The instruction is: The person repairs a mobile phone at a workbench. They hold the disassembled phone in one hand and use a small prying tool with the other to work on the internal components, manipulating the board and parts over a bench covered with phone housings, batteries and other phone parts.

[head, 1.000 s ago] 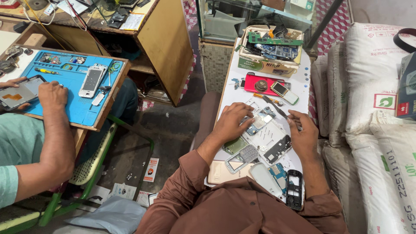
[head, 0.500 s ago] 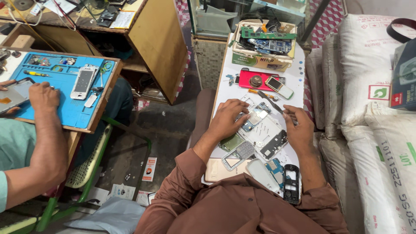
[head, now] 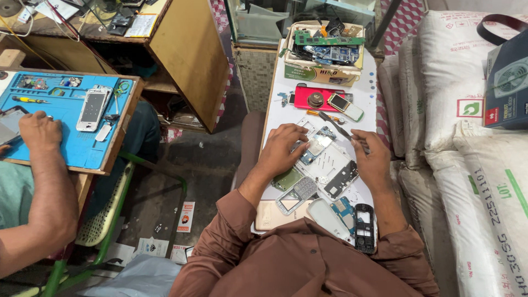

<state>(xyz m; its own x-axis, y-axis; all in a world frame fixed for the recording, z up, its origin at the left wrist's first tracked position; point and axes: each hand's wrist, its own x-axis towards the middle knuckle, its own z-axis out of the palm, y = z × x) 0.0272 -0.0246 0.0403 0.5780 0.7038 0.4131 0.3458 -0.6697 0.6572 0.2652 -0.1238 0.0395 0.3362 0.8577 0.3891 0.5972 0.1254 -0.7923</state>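
- Two hands work over a narrow white table (head: 286, 110); all positions below are taken from the white phone frame (head: 329, 165) lying at its middle.
- Left hand (head: 281, 149): rests on the frame's left end, fingers curled together and pressing down on a small circuit board (head: 318, 144) at the frame's far-left corner.
- Right hand (head: 372, 159): just right of the frame, fingers pinched shut on a thin dark tool (head: 340, 127) whose tip slants away beyond the frame's far edge.
- Nearer than the frame: grey keypad panel (head: 297, 192), black phone shell (head: 363, 220).
- Beyond the frame: red phone case (head: 308, 99), then a cardboard box of circuit boards (head: 324, 49).
- Well left of the frame: a co-worker's hand (head: 39, 132) on a blue mat (head: 66, 137).
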